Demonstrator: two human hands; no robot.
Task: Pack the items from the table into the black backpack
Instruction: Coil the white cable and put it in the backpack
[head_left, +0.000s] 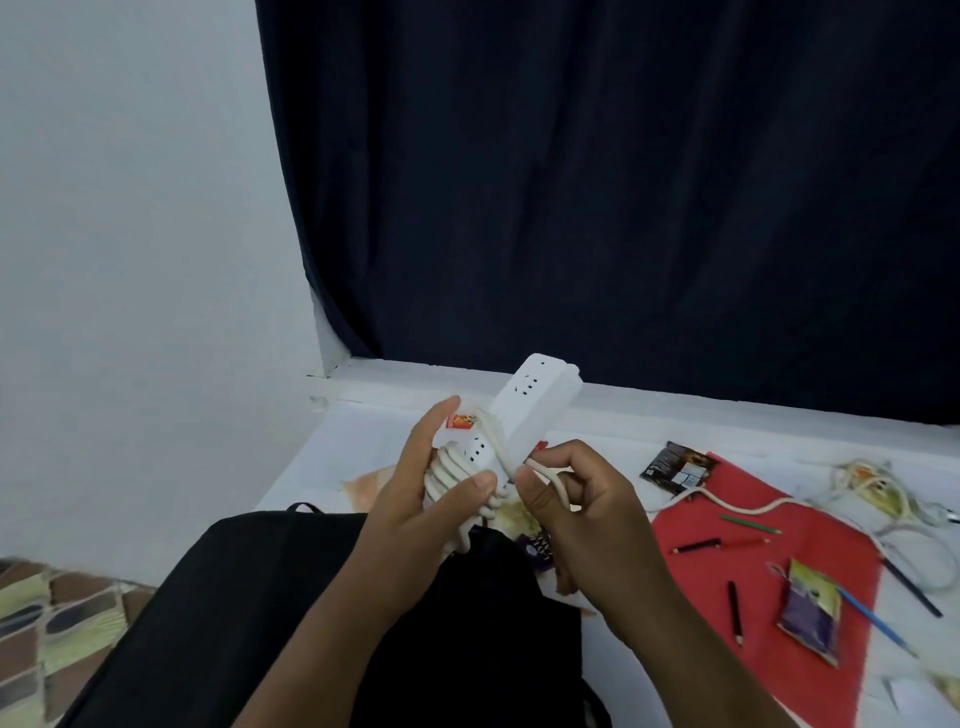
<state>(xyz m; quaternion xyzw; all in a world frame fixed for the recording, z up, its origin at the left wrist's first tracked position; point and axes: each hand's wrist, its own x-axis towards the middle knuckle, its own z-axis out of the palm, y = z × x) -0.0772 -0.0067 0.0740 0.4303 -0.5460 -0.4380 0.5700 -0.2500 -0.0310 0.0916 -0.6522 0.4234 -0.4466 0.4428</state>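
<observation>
A white power strip (530, 405) is held up over the table, its white cord (452, 467) coiled around its lower end. My left hand (415, 499) grips the strip and coils from the left. My right hand (576, 499) pinches a loose stretch of the cord just right of the strip. The black backpack (249, 613) lies below my forearms at the table's near edge. On a red sheet (810, 561) to the right lie several pencils (734, 613), a purple-yellow packet (813, 618) and a dark packet (675, 467).
A tangled pale cord (872, 488) lies at the far right of the white table (613, 441). A small red-orange box (462, 421) sits behind my left hand. A dark curtain (623, 182) hangs behind; a patterned floor (47, 623) shows at lower left.
</observation>
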